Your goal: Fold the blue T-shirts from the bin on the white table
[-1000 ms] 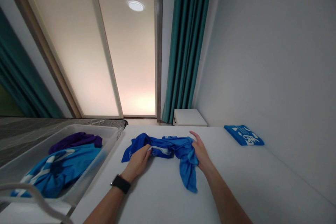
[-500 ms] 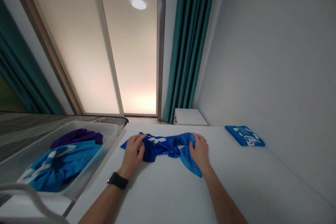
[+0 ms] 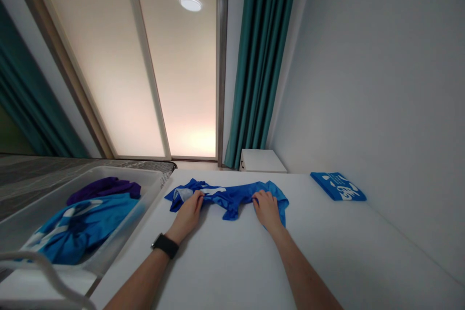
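Note:
A crumpled blue shirt (image 3: 232, 198) with white markings lies across the white table in front of me. My left hand (image 3: 189, 213), with a black watch (image 3: 165, 245) on its wrist, pinches the shirt's near edge on the left. Toward the other end, my right hand (image 3: 267, 207) has its fingers closed on the fabric. Lighter blue cloth spreads out beyond and beside the right hand. The shirt's folds are bunched, so its full outline cannot be made out.
A clear plastic bin (image 3: 152, 189) at the left holds a light blue garment (image 3: 90, 220) and a purple one (image 3: 105, 189). A folded blue garment (image 3: 337, 186) with white print lies at the right by the wall. A white cabinet (image 3: 261, 161) stands beyond the table (image 3: 232, 266).
Both hands have closed on the near edge of the fabric. My right hand has shifted a little left, and the shirt has changed shape, its lighter part gathered farther away at the right.

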Available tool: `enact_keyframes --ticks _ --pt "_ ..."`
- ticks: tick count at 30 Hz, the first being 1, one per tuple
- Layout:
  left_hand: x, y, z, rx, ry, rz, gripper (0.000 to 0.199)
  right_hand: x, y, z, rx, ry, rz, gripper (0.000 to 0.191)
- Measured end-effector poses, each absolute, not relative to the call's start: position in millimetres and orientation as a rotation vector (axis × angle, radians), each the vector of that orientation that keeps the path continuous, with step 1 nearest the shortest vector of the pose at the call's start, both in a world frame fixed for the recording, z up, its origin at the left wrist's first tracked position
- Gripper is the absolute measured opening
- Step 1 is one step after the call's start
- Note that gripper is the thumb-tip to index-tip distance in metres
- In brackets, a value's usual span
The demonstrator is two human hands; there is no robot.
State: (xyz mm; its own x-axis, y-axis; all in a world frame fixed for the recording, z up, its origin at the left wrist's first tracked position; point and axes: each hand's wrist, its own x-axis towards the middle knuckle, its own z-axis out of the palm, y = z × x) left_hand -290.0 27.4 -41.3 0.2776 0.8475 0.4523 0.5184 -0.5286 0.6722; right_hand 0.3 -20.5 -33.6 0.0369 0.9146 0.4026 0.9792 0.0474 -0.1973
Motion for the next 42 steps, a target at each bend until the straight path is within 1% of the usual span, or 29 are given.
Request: enact_keyframes --ticks 4,6,9,11,15,17,19,20,22,23,24,26,27,30,34,37,40,42 --pt "-295.3 27.6 -31.4 1.835 1.424 1.475 0.025 24.3 -16.4 -26.5 -1.783 -1.619 -0.002 0.027" --pt "-296.9 29.0 -30.9 1.775 1.469 1.538 0.025 33.1 -16.1 -24.4 -1.721 -1.468 0.056 0.027" --pt "-298.6 33.5 -35.0 1.875 1.465 1.400 0.025 39.7 -16.1 -23.8 -1.723 -1.365 0.059 0.026" --pt "-299.1 34.7 -37.1 2.021 1.462 1.306 0.024 38.4 -16.0 -24.5 -1.727 -1.413 0.063 0.027" --pt "-290.3 18.9 -30.8 2.360 1.489 1.304 0.030 19.4 -18.0 -26.2 -1.668 -1.601 0.043 0.034" --pt "-279.0 2.8 -25.3 2.488 1.299 1.234 0.032 3.7 -21.0 -26.5 -1.630 -1.667 0.078 0.039" --pt "-266.4 -12.2 -22.7 2.564 1.046 1.051 0.031 -11.8 -24.8 -26.5 -1.562 -1.737 0.143 0.043" --pt "-261.1 -17.5 -22.9 2.577 0.976 0.985 0.036 -18.4 -26.6 -26.5 -1.521 -1.773 0.168 0.045" --pt "-255.3 -21.9 -25.6 2.569 0.951 0.907 0.049 -27.5 -29.8 -27.0 -1.455 -1.833 0.195 0.051" --pt "-254.9 -21.3 -27.5 2.558 0.966 0.892 0.049 -30.2 -31.1 -27.5 -1.443 -1.855 0.197 0.054" --pt "-255.9 -19.2 -29.4 2.546 0.984 0.887 0.043 -31.9 -32.1 -28.3 -1.444 -1.877 0.192 0.057" --pt "-260.1 -12.7 -32.5 2.534 0.995 0.881 0.024 -34.2 -34.0 -30.1 -1.481 -1.917 0.150 0.061" --pt "-262.5 -9.1 -33.5 2.523 0.992 0.886 0.019 -35.8 -35.0 -30.9 -1.514 -1.940 0.110 0.063" --pt "-268.5 0.7 -34.2 2.347 1.077 0.993 0.022 -44.4 -38.7 -32.3 -1.616 -2.037 -0.060 0.063" --pt "-276.9 10.8 -29.9 1.957 1.316 1.284 0.024 -54.6 -43.7 -31.6 -1.639 -2.153 -0.198 0.063" --pt "-283.9 16.4 -26.5 1.831 1.375 1.433 0.023 -43.3 -43.2 -31.1 -1.679 -2.192 -0.188 0.062" --pt "-287.6 19.6 -25.4 1.740 1.360 1.521 0.024 -12.2 -36.7 -29.8 -1.695 -2.293 -0.090 0.050" --pt "-288.2 21.4 -25.6 1.706 1.335 1.529 0.025 13.4 -30.3 -26.9 -1.673 -2.337 -0.091 0.048"
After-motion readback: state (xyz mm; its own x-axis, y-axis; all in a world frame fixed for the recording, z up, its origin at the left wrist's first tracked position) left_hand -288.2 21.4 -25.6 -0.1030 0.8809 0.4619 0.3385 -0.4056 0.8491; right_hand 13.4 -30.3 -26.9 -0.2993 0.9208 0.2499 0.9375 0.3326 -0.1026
